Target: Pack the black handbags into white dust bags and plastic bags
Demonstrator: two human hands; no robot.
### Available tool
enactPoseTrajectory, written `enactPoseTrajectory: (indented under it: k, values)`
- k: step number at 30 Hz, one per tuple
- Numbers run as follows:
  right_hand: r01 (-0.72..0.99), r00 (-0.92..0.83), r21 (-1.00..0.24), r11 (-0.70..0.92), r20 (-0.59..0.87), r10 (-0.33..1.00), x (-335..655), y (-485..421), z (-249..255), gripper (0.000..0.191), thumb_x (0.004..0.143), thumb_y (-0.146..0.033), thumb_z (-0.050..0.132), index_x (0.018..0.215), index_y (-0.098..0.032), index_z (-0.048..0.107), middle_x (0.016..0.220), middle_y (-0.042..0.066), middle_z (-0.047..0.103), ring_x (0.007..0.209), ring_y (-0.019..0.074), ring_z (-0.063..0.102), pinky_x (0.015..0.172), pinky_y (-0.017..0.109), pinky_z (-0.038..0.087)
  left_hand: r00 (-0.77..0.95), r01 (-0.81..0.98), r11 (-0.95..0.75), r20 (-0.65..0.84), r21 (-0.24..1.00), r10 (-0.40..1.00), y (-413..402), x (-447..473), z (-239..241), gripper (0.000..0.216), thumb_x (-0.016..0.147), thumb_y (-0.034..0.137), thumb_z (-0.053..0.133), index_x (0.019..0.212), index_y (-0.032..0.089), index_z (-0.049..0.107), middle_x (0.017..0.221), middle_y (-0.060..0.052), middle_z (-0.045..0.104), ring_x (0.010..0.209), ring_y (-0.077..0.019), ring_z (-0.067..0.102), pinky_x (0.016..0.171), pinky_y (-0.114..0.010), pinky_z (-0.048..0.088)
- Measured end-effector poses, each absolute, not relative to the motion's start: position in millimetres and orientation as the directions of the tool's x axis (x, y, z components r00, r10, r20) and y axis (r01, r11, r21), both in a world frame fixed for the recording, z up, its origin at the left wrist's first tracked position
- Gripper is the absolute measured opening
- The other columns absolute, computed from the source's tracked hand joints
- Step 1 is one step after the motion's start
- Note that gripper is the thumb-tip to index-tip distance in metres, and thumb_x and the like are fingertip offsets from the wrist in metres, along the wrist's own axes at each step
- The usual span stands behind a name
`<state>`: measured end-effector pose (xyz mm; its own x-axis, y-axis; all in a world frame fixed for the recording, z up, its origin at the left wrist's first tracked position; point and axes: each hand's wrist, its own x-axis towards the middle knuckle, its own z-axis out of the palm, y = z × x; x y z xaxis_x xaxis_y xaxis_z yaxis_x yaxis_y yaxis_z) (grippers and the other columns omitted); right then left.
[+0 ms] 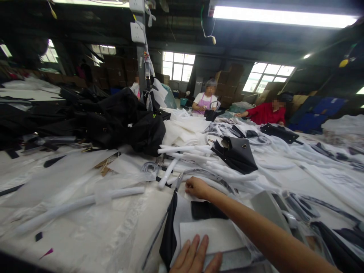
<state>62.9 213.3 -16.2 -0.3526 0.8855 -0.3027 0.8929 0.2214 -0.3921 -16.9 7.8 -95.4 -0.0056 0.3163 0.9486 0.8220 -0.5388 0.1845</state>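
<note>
A dark handbag [170,235] lies on the worktable in front of me, with white paper sheet [209,233] and a black piece [209,209] on its upper side. My left hand [193,258] rests flat on the sheet at the near end, fingers spread. At the far end of the bag, my right hand [197,187] has its fingers curled in, beside the plastic-wrapped handle [210,173]. Whatever those fingers hold, if anything, is hidden. White foam tubes [184,149] lie just beyond this hand.
Black bags [113,117] are heaped at the left. Another black bag [237,153] lies beyond the tubes. A grey box-like device [270,212] stands right of my forearm. Two co-workers, one in a pink apron [206,101], one in a red top [265,113], are across the table.
</note>
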Motion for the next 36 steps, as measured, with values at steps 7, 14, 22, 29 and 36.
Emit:
enactPoseTrajectory:
  k: [7,14,22,29,36]
  values:
    - [0.703,-0.306,-0.697,0.143,-0.114,0.945,63.9,218.7,10.4,0.027,0.097,-0.037,0.058,0.112,-0.015,0.062,0.101,0.004,0.067,0.081,0.0159,0.067,0.073,0.034,0.058,-0.125,0.837,-0.483,0.95,0.257,0.288,-0.8,-2.5,-98.2,0.024,0.101,0.032,0.05,0.108,0.04,0.071,0.089,0.005,0.078,0.083,-0.0139,0.075,0.104,-0.029,0.045]
    - [0.36,-0.383,-0.903,0.234,0.086,0.92,58.9,194.9,59.3,0.021,0.095,-0.038,0.057,0.087,-0.018,0.054,0.081,0.005,0.075,0.07,0.0154,0.071,0.068,0.03,0.059,-0.059,0.848,-0.497,0.963,0.187,0.261,-1.4,-7.9,-94.3,0.024,0.1,0.032,0.051,0.115,0.039,0.069,0.091,0.003,0.079,0.08,-0.0172,0.076,0.086,-0.029,0.055]
    - [0.179,-0.454,-0.951,0.254,0.149,0.879,68.3,96.9,85.6,0.02,0.094,-0.037,0.057,0.1,-0.018,0.064,0.089,0.005,0.077,0.087,0.0187,0.073,0.083,0.033,0.058,0.392,0.8,-0.593,0.827,-0.09,0.403,-13.9,-48.3,-60.8,0.027,0.101,0.024,0.051,0.118,0.034,0.069,0.109,0.001,0.077,0.096,-0.0183,0.075,0.081,-0.026,0.059]
    - [0.364,-0.462,-0.685,0.631,0.455,0.761,88.6,24.2,40.2,0.016,0.093,-0.017,0.059,0.101,-0.025,0.069,0.093,0.002,0.078,0.085,0.0165,0.075,0.078,0.022,0.059,0.343,0.781,-0.624,0.83,0.008,0.44,-16.9,-47.0,-58.5,0.028,0.102,0.022,0.043,0.106,0.024,0.071,0.103,-0.003,0.076,0.101,-0.0169,0.071,0.099,-0.03,0.052]
    - [0.41,-0.546,-0.321,0.853,0.663,0.512,93.3,14.3,23.0,0.028,0.088,-0.008,0.055,0.112,-0.022,0.059,0.099,0.008,0.076,0.089,0.0198,0.074,0.085,0.03,0.06,0.322,0.755,-0.654,0.84,0.05,0.436,-18.5,-45.8,-57.7,0.032,0.103,0.018,0.038,0.107,0.019,0.07,0.085,-0.002,0.073,0.085,-0.0153,0.071,0.102,-0.03,0.049]
